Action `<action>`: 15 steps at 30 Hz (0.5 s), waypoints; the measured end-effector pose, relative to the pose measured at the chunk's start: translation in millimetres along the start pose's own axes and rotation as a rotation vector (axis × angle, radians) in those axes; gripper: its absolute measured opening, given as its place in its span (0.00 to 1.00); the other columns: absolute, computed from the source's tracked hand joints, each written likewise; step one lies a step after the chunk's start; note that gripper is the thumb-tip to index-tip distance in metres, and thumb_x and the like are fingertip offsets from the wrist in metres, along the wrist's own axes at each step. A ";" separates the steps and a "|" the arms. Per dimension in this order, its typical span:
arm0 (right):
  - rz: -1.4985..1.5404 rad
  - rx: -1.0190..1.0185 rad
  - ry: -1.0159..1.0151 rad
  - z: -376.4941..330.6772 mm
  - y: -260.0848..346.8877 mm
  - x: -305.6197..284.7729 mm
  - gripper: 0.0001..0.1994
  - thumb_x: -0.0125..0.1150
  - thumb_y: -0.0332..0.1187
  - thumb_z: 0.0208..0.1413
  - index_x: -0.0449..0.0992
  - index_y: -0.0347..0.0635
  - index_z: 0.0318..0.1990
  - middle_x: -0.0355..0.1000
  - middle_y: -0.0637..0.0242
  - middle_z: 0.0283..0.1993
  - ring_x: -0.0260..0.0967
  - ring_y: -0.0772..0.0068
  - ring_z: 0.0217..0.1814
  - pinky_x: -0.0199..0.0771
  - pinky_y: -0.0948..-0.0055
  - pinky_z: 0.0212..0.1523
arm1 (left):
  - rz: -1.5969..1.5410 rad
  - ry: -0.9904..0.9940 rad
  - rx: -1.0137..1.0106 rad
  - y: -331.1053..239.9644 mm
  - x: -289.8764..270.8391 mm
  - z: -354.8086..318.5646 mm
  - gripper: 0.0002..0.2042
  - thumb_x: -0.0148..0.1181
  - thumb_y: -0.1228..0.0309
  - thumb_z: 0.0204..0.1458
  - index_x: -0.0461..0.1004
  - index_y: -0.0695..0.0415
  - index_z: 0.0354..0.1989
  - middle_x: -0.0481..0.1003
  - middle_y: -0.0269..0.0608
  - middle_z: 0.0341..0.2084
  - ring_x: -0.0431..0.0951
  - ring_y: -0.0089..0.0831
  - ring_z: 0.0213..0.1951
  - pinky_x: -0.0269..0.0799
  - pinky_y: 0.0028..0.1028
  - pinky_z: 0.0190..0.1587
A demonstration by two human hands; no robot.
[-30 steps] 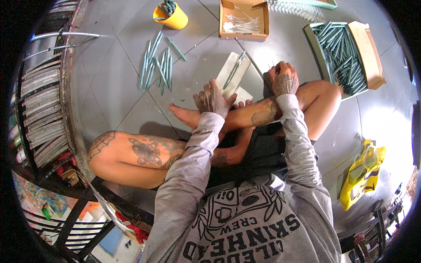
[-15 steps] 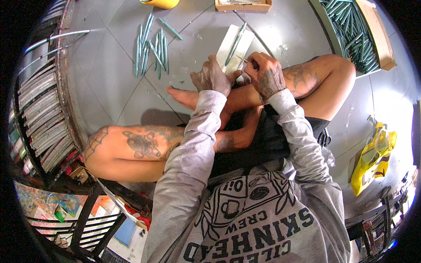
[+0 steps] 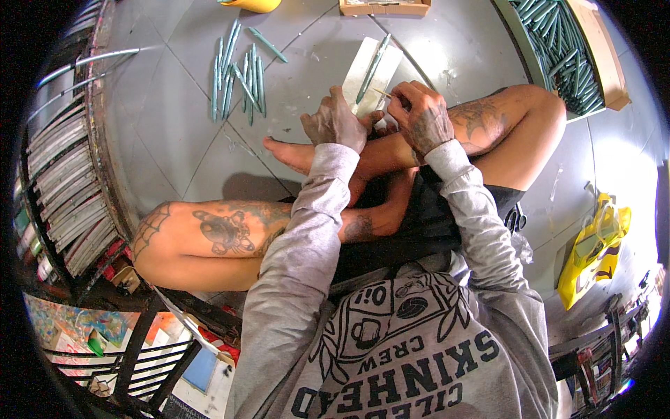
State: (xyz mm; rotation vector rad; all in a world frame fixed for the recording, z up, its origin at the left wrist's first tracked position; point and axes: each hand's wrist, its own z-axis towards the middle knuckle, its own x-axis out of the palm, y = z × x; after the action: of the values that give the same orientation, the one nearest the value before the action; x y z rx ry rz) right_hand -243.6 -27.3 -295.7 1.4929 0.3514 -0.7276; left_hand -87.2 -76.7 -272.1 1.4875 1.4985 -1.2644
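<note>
A teal pen [image 3: 375, 68] lies along a pale rectangular board [image 3: 388, 65] on the floor in front of me. My right hand [image 3: 423, 119] is closed in a pinch on a thin wooden stick [image 3: 381, 92], whose tip points left toward the pen's lower end. My left hand [image 3: 336, 120] sits beside the near end of the board, its fingers curled and its thumb reaching right. What lies between those fingers is hidden under the hand. Left of the board, several similar teal pens [image 3: 227, 70] are laid out in loose rows, with one pen [image 3: 267, 45] set apart at an angle.
A box [image 3: 558, 56] full of teal pens stands at the far right. A cardboard tray [image 3: 386, 8] and a yellow container [image 3: 252, 5] sit at the far edge. A yellow bag [image 3: 595, 251] lies right, a loaded rack [image 3: 66, 181] left. My crossed legs [image 3: 209, 234] frame the near side.
The stick in my right hand has shifted very slightly left. My left hand, the pen and the board keep about the same places; the whole view has moved a little.
</note>
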 end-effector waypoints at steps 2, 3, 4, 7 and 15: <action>0.024 -0.017 0.000 -0.8 1.3 -0.7 0.07 0.63 0.30 0.48 0.75 0.36 0.32 0.73 0.55 0.29 0.74 0.53 0.31 0.75 0.63 0.35 | 0.017 0.012 -0.006 -2.6 -5.1 -1.1 0.39 0.72 0.42 0.37 0.67 0.58 0.51 0.79 0.48 0.36 0.81 0.43 0.39 0.61 0.48 0.47; 0.043 -0.032 0.002 -2.4 0.2 -0.1 0.07 0.63 0.30 0.48 0.75 0.36 0.32 0.73 0.55 0.30 0.74 0.54 0.31 0.75 0.63 0.35 | 0.018 0.003 0.002 -2.6 -5.1 -1.3 0.38 0.72 0.43 0.38 0.67 0.58 0.51 0.79 0.48 0.36 0.81 0.44 0.38 0.61 0.48 0.47; 0.061 -0.047 0.003 -4.0 -0.4 0.6 0.07 0.63 0.30 0.48 0.75 0.36 0.32 0.74 0.54 0.30 0.75 0.54 0.32 0.75 0.63 0.35 | 0.019 -0.007 0.009 -2.4 -4.7 -1.5 0.38 0.72 0.43 0.38 0.67 0.58 0.51 0.79 0.48 0.36 0.81 0.44 0.38 0.62 0.48 0.47; 0.042 -0.019 0.068 -9.3 1.1 4.9 0.07 0.62 0.31 0.49 0.75 0.36 0.32 0.74 0.53 0.30 0.75 0.52 0.33 0.75 0.61 0.35 | 0.030 -0.017 0.014 -1.8 -2.7 -0.9 0.36 0.73 0.47 0.39 0.67 0.58 0.50 0.79 0.48 0.36 0.81 0.44 0.38 0.62 0.48 0.47; -0.018 0.140 0.118 -13.8 21.5 11.8 0.08 0.61 0.33 0.50 0.75 0.37 0.32 0.75 0.50 0.29 0.75 0.46 0.32 0.75 0.58 0.34 | 0.035 -0.004 0.014 4.4 1.0 0.1 0.31 0.74 0.58 0.41 0.65 0.56 0.50 0.79 0.48 0.36 0.81 0.42 0.39 0.62 0.46 0.48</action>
State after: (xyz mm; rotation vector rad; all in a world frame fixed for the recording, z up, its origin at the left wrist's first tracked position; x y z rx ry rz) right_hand -218.3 -18.2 -287.7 1.6714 0.4108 -0.6918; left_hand -83.0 -76.9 -273.8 1.5129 1.4583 -1.2587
